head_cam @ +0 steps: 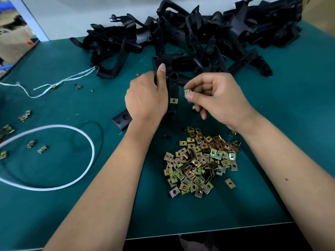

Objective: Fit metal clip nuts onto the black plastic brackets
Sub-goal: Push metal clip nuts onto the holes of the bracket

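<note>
Dozens of loose clip nuts (pixel 201 161) heaped nearest on green table (pixel 272 178). Beyond, left hand (pixel 146 98) grips black bracket (pixel 173 91); right hand (pixel 214 96) pinches single clip nut (pixel 187 91) beside it. Bracket pile (pixel 199 38) farthest back.

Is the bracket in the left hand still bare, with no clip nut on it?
No, a clip nut already sits on the bracket.

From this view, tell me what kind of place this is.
Probably a small-parts assembly bench in a workshop or factory. A green work mat carries a heap of black plastic brackets and a pile of metal clip nuts, and the person's hands are fitting the two together by hand.
</note>
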{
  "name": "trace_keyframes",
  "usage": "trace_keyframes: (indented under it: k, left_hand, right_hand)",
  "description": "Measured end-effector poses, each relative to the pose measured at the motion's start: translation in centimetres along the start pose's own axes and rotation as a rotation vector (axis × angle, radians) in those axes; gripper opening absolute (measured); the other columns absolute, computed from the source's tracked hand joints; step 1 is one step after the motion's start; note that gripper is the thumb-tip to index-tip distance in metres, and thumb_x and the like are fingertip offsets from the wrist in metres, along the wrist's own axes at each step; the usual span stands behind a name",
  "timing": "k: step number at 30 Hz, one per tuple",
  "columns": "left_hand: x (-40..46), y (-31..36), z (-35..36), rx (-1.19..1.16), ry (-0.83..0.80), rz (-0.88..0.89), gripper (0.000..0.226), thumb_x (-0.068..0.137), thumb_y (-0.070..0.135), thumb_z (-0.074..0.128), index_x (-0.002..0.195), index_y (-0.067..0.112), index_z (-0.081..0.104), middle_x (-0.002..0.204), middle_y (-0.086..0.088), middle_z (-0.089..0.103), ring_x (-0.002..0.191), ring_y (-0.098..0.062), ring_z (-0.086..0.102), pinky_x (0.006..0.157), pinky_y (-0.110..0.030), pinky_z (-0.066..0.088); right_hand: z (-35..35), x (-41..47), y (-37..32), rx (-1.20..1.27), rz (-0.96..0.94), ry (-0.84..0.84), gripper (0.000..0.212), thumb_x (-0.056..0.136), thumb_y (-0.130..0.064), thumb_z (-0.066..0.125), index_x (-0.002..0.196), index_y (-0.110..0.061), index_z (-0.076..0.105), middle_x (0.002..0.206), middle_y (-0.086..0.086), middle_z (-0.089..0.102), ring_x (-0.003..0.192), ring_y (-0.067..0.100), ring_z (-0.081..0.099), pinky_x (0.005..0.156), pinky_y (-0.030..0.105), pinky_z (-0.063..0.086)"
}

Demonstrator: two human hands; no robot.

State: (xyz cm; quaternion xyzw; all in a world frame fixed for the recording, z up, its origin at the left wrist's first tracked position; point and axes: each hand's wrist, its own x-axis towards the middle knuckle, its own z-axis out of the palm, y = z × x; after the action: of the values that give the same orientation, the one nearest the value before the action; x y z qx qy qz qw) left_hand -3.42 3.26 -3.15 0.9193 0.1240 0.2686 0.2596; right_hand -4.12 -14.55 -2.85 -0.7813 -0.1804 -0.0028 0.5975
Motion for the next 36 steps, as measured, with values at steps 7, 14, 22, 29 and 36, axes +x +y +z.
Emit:
trace_keyframes:
  k: [7, 14, 22, 29, 36]
  left_hand:
    - [0.04, -0.05, 0.12, 0.013, -0.012, -0.005, 0.057, 0.106, 0.058, 0.030, 0.063, 0.022, 0.035, 0.064, 0.004, 0.041, 0.066, -0.030, 0.045, 0.061, -0.036, 0.027]
    - [0.11, -0.06, 0.17, 0.003, -0.017, -0.009, 0.058, 0.106, 0.058, 0.030, 0.063, 0.020, 0.039, 0.067, 0.000, 0.048, 0.067, -0.032, 0.048, 0.061, -0.036, 0.030]
    - [0.11, -0.13, 0.26, -0.015, -0.014, -0.015, 0.059, 0.106, 0.058, 0.030, 0.060, 0.021, 0.036, 0.063, 0.003, 0.046, 0.060, -0.027, 0.047, 0.055, -0.036, 0.027]
    - [0.10, 0.01, 0.03, -0.004, -0.019, -0.021, 0.058, 0.106, 0.058, 0.030, 0.061, 0.021, 0.036, 0.063, 0.003, 0.045, 0.055, -0.019, 0.040, 0.053, -0.037, 0.022]
    - [-0.07, 0.23, 0.00, -0.044, -0.005, -0.015, 0.059, 0.106, 0.057, 0.032, 0.060, 0.021, 0.035, 0.062, 0.003, 0.047, 0.054, -0.019, 0.043, 0.049, -0.034, 0.021]
  right_hand:
    - [-0.01, -0.02, 0.45, -0.216, 0.042, -0.092, 0.013, 0.088, -0.005, 0.078, 0.086, -0.014, 0.069, 0.072, 0.004, 0.072, 0.061, 0.014, 0.071, 0.045, 0.023, 0.052]
    - [-0.38, -0.14, 0.17, -0.297, 0.031, -0.094, 0.017, 0.078, -0.021, 0.089, 0.080, -0.021, 0.072, 0.061, -0.008, 0.070, 0.041, 0.006, 0.059, 0.044, 0.017, 0.045]
    - [-0.86, 0.03, -0.08, -0.254, 0.124, -0.200, 0.028, 0.098, 0.004, 0.060, 0.113, -0.017, 0.072, 0.078, 0.004, 0.075, 0.061, 0.012, 0.071, 0.065, 0.019, 0.055]
    - [-0.58, -0.12, 0.02, -0.131, 0.115, -0.176, 0.019, 0.094, 0.005, 0.068, 0.111, -0.004, 0.072, 0.079, 0.010, 0.073, 0.065, 0.024, 0.074, 0.059, 0.028, 0.061]
    - [-0.43, 0.04, -0.05, 0.162, 0.044, 0.052, 0.012, 0.088, -0.013, 0.079, 0.090, -0.004, 0.072, 0.072, 0.012, 0.073, 0.054, 0.018, 0.066, 0.047, 0.024, 0.052]
